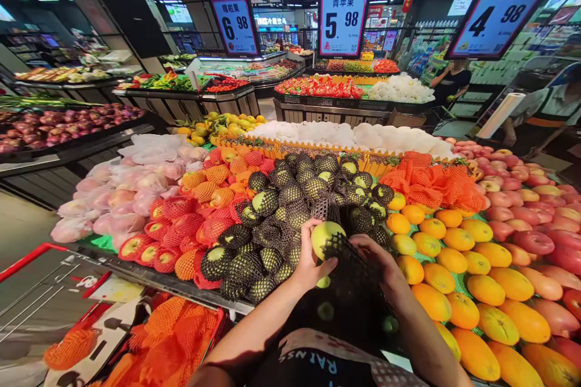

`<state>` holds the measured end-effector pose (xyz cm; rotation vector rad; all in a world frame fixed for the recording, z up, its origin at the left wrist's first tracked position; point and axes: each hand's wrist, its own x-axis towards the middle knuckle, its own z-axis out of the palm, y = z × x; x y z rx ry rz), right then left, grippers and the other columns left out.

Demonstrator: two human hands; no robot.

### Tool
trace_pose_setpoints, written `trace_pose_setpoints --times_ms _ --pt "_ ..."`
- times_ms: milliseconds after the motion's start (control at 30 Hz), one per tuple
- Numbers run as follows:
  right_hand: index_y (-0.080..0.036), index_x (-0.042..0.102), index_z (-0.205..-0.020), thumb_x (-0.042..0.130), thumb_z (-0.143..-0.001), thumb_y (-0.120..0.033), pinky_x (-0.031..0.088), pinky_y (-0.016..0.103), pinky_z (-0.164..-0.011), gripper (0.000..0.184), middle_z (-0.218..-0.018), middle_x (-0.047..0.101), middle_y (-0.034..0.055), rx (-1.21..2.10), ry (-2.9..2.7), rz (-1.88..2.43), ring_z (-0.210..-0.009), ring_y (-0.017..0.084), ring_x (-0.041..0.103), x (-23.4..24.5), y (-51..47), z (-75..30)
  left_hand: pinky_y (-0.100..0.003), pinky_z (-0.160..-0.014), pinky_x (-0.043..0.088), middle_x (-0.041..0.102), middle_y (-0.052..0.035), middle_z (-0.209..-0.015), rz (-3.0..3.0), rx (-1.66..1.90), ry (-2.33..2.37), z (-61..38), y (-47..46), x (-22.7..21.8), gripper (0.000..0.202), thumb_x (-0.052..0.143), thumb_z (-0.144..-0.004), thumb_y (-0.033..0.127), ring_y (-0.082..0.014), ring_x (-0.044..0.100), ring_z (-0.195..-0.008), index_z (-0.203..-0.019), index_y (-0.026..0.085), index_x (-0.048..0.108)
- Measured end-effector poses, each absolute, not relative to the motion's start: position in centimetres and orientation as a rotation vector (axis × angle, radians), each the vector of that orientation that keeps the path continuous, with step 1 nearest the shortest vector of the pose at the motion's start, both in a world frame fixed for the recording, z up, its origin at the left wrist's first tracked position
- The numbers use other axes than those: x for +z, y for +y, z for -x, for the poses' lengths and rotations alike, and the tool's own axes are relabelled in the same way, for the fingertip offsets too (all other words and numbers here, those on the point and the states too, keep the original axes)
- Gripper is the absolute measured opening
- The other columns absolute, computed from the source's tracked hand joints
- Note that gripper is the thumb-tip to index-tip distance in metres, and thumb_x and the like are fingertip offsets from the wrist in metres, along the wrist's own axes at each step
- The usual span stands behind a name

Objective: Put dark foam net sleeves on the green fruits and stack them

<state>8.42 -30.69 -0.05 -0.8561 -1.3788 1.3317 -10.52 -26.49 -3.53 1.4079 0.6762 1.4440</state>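
Note:
A green apple (325, 237) is in my left hand (309, 267), the fingers and thumb curled round its left side. A black foam net sleeve (345, 253) covers the apple's right side, leaving its upper left bare. My right hand (379, 259) is closed at the sleeve's right edge; some of its fingers are hidden behind the dark mesh. Just beyond both hands lies a heap of green apples in black nets (297, 193). Below the held apple, more green apples show dimly in a dark area over my lap.
Oranges (440, 281) and red apples (533, 240) lie to the right, under a pile of orange nets (431, 184). Red-netted apples (170, 236) and wrapped fruit (122, 193) are leftward. A shopping cart (43, 247) holding orange nets stands front left. A person (451, 84) is at the back right.

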Motion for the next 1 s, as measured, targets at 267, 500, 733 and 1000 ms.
trace_pose_setpoints --times_ms 267,500,733,1000 --pt "-0.029 0.07 -0.096 0.087 -0.074 -0.038 0.045 0.031 -0.087 0.029 -0.104 0.06 0.003 1.165 -1.381 0.886 -0.1 0.023 0.056 -1.2 -30.1 -7.5 -0.036 -0.097 0.046 0.052 -0.0065 -0.128 -1.281 1.398 0.593 10.7 -26.3 -4.3 0.076 0.085 -0.069 0.05 -0.027 0.054 -0.115 -0.135 0.028 0.054" --pt "-0.026 0.063 -0.08 0.077 -0.082 -0.054 0.031 0.024 -0.053 0.031 -0.063 0.044 -0.0041 1.204 -1.08 0.921 -0.057 0.014 0.034 -3.8 -30.6 -7.9 -0.035 -0.092 0.049 0.062 -0.0071 -0.133 -0.921 1.228 0.488 10.5 -27.2 -3.6 0.075 0.085 -0.065 0.056 -0.0263 0.062 -0.107 -0.129 0.026 0.061" --pt "-0.025 0.061 -0.087 0.074 -0.086 -0.052 0.032 0.024 -0.057 0.03 -0.067 0.046 -0.0049 0.923 -0.992 1.039 -0.061 0.013 0.038 -2.0 -29.6 -6.7 -0.034 -0.084 0.049 0.069 -0.0041 -0.101 -0.919 1.088 0.483 9.8 -27.6 -5.0 0.068 0.085 -0.065 0.057 -0.0252 0.064 -0.096 -0.118 0.023 0.06" --pt "-0.021 0.066 -0.082 0.066 -0.084 -0.068 0.041 0.029 -0.067 0.047 -0.075 0.059 -0.0004 1.202 -1.151 1.185 -0.073 0.018 0.052 -2.3 -27.9 -6.6 -0.042 -0.102 0.047 0.072 -0.01 -0.115 -1.024 1.11 0.638 9.6 -27.5 -6.0 0.062 0.072 -0.078 0.063 -0.0312 0.064 -0.112 -0.119 0.018 0.068"
